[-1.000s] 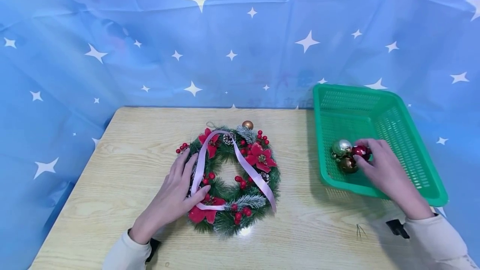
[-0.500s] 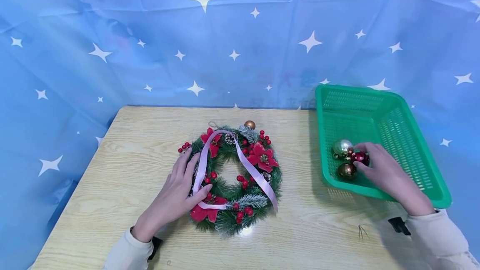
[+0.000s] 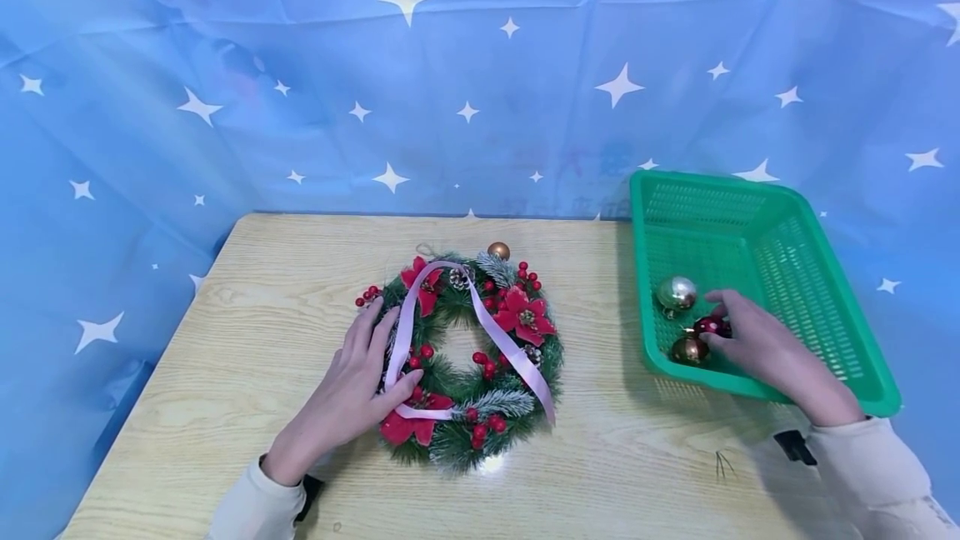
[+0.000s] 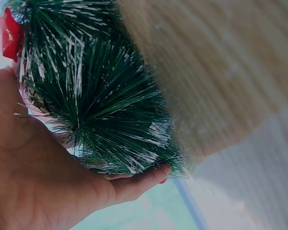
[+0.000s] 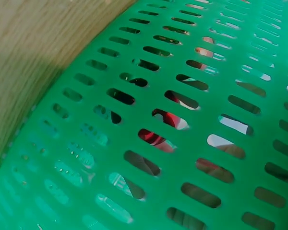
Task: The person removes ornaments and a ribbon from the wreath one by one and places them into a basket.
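My left hand point(image 3: 352, 382) rests on the left side of a green Christmas wreath point(image 3: 551, 357), fingers spread along its outer edge and thumb over a red poinsettia. In the left wrist view the fingers lie against the wreath's snowy needles point(image 4: 96, 96). A lilac ribbon point(image 3: 495, 336) lies looped over the wreath. Inside the green basket my right hand point(image 3: 768, 348) holds a red Christmas ball point(image 3: 711, 326) between thumb and fingers, partly hidden. A bronze ball point(image 3: 689, 350) lies right beside it, and a silver ball point(image 3: 677, 294) sits behind them.
The green plastic basket point(image 3: 825, 248) stands at the table's right, its slotted wall point(image 5: 158, 158) filling the right wrist view. A copper ball point(image 3: 498, 251) shows at the wreath's back edge. Loose needles point(image 3: 723, 463) lie on the wooden table point(image 3: 622, 473). A blue starry cloth hangs behind.
In the basket the red ball and right hand have shifted slightly left and nearer, away from the silver ball. The silver ball has shifted a little left. The left hand keeps its place on the wreath.
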Motion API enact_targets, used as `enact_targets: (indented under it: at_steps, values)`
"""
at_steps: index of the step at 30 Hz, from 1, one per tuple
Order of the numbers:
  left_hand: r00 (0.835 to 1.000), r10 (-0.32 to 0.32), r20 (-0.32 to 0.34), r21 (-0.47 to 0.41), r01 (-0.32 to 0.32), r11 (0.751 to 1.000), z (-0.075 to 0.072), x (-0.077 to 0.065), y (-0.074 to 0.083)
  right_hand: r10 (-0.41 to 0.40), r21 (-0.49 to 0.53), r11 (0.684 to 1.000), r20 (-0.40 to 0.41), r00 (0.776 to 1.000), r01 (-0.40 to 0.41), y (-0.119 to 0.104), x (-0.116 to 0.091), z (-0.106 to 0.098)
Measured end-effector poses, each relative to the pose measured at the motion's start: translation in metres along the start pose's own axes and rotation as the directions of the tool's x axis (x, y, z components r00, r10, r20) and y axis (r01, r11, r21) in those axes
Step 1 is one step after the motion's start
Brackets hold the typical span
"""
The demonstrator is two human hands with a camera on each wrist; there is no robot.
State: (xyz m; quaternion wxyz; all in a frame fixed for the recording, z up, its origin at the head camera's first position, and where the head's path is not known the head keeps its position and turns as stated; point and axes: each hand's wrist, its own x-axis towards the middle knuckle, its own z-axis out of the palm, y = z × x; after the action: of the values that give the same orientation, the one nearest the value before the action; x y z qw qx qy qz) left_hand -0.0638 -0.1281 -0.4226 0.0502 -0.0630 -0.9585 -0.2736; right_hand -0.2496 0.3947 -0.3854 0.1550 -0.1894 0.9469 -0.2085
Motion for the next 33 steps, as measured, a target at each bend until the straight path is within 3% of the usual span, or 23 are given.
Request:
enact_targets:
  at_steps: [23,29,33]
  values:
    - [1.000,0.023,0.014,0.002,-0.023,1.000,0.000,0.000,-0.002,0.029,0.024,0.999,-0.033,0.999,-0.028,-0.003,-0.003,0.002]
    - [0.999,0.028,0.018,-0.001,-0.028,1.000,0.000,0.001,-0.002,0.035,0.023,0.999,-0.144,0.989,-0.032,-0.007,-0.008,0.004]
    - [0.999,0.026,0.027,-0.005,-0.026,1.000,-0.001,0.001,-0.002,0.010,0.049,0.999,-0.262,0.965,0.003,-0.016,-0.010,0.008]
